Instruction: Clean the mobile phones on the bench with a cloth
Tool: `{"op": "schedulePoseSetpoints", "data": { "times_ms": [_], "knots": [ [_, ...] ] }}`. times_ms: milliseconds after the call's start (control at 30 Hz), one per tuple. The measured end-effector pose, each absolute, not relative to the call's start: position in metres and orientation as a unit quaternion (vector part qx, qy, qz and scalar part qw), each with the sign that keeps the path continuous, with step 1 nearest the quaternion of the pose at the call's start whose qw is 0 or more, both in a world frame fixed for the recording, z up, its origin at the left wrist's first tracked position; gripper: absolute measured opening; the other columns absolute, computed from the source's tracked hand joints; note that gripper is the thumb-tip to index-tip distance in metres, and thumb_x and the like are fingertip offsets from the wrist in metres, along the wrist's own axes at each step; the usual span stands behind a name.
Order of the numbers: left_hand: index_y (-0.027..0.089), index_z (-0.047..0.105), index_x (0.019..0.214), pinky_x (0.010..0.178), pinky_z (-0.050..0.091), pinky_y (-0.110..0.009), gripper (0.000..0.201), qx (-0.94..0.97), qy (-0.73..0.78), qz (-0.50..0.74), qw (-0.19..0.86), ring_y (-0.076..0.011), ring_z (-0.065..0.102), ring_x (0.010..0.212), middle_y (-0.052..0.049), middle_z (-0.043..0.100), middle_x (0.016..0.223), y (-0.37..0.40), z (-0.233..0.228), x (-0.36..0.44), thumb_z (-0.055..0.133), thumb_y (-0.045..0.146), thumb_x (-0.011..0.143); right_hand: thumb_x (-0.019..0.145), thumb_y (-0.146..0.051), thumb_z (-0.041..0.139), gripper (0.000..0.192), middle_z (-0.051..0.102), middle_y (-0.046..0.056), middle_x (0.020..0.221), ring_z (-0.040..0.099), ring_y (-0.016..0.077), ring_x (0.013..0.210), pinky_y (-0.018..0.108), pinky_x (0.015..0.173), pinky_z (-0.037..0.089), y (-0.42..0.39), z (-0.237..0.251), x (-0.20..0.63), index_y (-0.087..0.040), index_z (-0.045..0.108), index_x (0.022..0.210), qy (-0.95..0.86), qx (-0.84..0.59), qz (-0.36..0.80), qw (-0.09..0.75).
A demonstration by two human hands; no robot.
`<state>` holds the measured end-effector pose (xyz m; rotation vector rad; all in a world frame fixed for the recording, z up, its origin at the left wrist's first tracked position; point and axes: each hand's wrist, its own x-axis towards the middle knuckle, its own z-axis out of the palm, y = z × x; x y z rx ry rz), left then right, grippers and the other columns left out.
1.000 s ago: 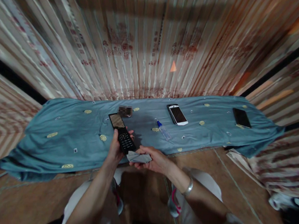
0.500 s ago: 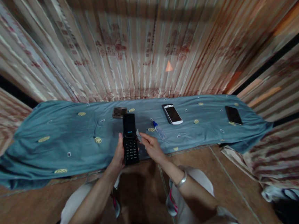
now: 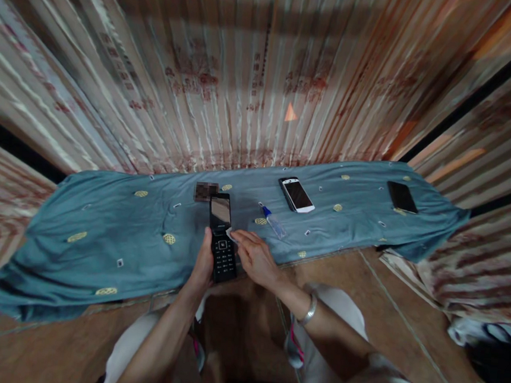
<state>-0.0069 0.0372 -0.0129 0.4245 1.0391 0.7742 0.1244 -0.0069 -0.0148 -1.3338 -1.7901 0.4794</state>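
Note:
An unfolded black flip phone (image 3: 224, 260) is held upright in my left hand (image 3: 205, 258), which grips its left edge near the keypad. My right hand (image 3: 256, 257) is closed on a small white piece, perhaps tissue or cloth (image 3: 229, 233), pressed at the phone's hinge between screen and keypad. Most of the white piece is hidden by the fingers. Just beyond my right hand, a clear bottle with a blue top (image 3: 273, 221) lies on the blue-green cloth (image 3: 145, 223).
A white smartphone (image 3: 298, 195) rests on a dark case or phone. Far right lies a dark flat device (image 3: 402, 196). A blurred-out item (image 3: 205, 191) sits behind the flip phone. A pleated curtain (image 3: 255, 96) hangs behind the cloth-covered surface; black bars flank it.
My right hand has moved left, bringing the white piece from beside the phone onto its hinge. The phone's screen now shows a paler reflection. My left hand keeps its grip.

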Motion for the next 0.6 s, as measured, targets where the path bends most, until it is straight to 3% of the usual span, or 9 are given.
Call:
{"op": "schedulePoseSetpoints", "data": {
  "times_ms": [267,600],
  "knots": [
    [0.013,0.066,0.101,0.062,0.053,-0.031,0.064,0.226,0.469,0.358,0.775,-0.0219,0.068,0.073,-0.008,0.071,0.077,0.035,-0.019,-0.005,0.040,0.067,0.078,0.079,-0.004,0.039,0.045,0.058,0.009,0.112,0.049,0.0213,0.105,0.041,0.095,0.042,-0.007,-0.011,0.121,-0.019,0.060,0.116,-0.719,-0.546,0.151,0.402],
    [0.013,0.065,0.105,0.076,0.051,-0.032,0.062,0.263,0.442,0.398,0.759,-0.0233,0.067,0.089,-0.008,0.072,0.087,0.033,-0.024,-0.004,0.046,0.065,0.077,0.082,-0.007,0.039,0.043,0.056,0.010,0.114,0.048,0.0225,0.104,0.042,0.094,0.042,-0.004,-0.014,0.117,-0.019,0.058,0.119,-0.717,-0.547,0.136,0.410]
  ]
}}
